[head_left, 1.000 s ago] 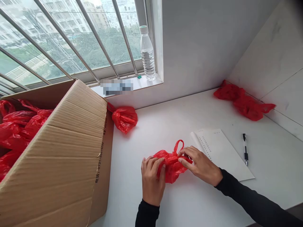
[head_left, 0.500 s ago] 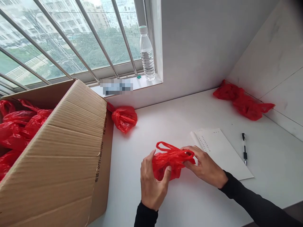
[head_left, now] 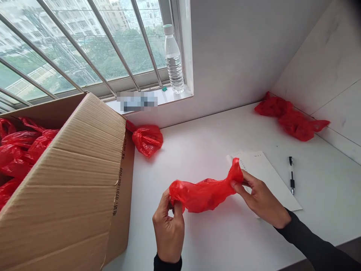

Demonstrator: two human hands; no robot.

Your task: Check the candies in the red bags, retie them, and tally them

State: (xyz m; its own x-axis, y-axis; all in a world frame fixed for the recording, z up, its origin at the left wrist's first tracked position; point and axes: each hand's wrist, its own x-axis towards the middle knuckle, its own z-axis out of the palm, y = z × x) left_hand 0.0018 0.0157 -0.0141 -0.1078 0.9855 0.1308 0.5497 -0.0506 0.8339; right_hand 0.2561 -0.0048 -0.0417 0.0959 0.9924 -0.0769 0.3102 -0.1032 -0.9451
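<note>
A red plastic bag [head_left: 205, 195] is stretched sideways above the white table [head_left: 220, 241]. My left hand [head_left: 169, 222] pinches its left end, with thumb and fingers closed on the plastic. At the right end, my right hand [head_left: 258, 194] grips the bag between thumb and fingers, and a bit of red plastic sticks up above that grip. What the bag holds, if anything, cannot be made out. Under and behind my right hand lies a white notebook [head_left: 278, 188] with small writing on it.
An open cardboard box [head_left: 70, 180] at the left holds several red bags [head_left: 14, 158]. Another red bag [head_left: 148, 140] sits beside it. More red plastic [head_left: 296, 120] lies by the right wall. A pen [head_left: 291, 176] is right of the notebook; a bottle [head_left: 174, 67] stands on the sill.
My hands have moved apart and the red bag is now pulled out wide between them. My left hand has closed on its left end; my right hand has shifted right with the other end.
</note>
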